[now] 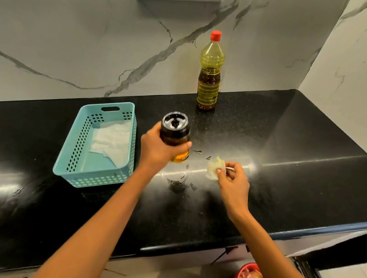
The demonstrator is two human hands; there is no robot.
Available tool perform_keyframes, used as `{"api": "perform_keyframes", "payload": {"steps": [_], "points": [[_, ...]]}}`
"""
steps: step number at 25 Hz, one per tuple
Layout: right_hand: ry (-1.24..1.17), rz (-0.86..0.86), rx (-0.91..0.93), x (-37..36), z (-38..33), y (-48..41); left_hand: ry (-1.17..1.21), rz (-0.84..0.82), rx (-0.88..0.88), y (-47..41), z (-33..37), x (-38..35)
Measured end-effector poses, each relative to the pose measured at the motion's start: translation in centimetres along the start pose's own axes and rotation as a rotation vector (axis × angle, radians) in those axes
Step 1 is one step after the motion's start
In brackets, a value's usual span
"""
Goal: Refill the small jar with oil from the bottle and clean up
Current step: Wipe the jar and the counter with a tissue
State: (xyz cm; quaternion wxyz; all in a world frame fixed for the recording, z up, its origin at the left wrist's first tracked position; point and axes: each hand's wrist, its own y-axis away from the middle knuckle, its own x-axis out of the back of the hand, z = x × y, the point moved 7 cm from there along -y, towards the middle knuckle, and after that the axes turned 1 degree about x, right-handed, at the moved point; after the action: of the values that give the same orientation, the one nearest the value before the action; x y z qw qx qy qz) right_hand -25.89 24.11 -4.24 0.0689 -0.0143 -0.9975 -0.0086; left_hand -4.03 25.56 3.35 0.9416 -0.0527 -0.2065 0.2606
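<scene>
My left hand (pixel 155 151) grips the small jar (pixel 175 133), a glass jar with a black lid and amber oil inside, lifted and tilted over the black counter (pixel 285 168). My right hand (pixel 233 180) pinches a crumpled, oil-stained tissue (pixel 213 168) pressed on the counter just right of the jar. Oil smears and drops (pixel 180 182) shine on the counter below and between my hands. The oil bottle (pixel 209 75), yellow-green with a red cap on, stands upright at the back near the wall.
A light blue perforated basket (pixel 71 158) with white tissue paper (pixel 112 139) in it sits left of the jar. A red bin (pixel 239 277) holding crumpled tissues stands on the floor at the lower right, below the counter's front edge. A marble wall backs the counter.
</scene>
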Motion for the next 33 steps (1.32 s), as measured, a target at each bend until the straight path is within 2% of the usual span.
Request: {"api": "perform_keyframes", "payload": {"steps": [4,8,10,13,16,20,23,27,30,33], "points": [[-0.354,0.078,0.008,-0.2,-4.9,0.0,0.011,0.018,-0.145,-2.1,7.3,1.9],[-0.724,0.007,-0.032,-1.9,-10.5,0.0,0.035,0.055,-0.202,-2.3,11.6,2.4],[-0.813,-0.07,0.011,-2.9,-13.1,0.4,0.045,0.066,-0.203,-2.2,12.6,2.2],[-0.823,-0.127,0.033,-4.0,-15.5,0.8,0.058,0.087,-0.227,-2.1,14.3,2.4],[-1.018,-0.183,-0.08,-4.7,-16.7,0.5,0.093,0.087,-0.224,-2.4,15.2,3.0],[-1.275,-0.362,-0.242,-6.3,-18.4,0.6,0.151,0.061,-0.228,-2.7,16.1,3.7],[-1.324,-0.465,-0.309,-7.8,-18.6,1.2,0.118,0.051,-0.266,-3.1,16.7,3.9],[-1.273,-0.584,-0.278,-8.2,-17.7,2.2,0.032,0.085,-0.332,-3.4,17.2,4.2],[-1.241,-0.535,-0.198,-6.6,-17.4,1.5,0.016,0.076,-0.344,-3.6,16.7,4.2],[-1.297,-0.439,-0.199,-6.0,-17.5,-0.2,0.03,0.047,-0.336,-3.5,16.3,3.6]]}}
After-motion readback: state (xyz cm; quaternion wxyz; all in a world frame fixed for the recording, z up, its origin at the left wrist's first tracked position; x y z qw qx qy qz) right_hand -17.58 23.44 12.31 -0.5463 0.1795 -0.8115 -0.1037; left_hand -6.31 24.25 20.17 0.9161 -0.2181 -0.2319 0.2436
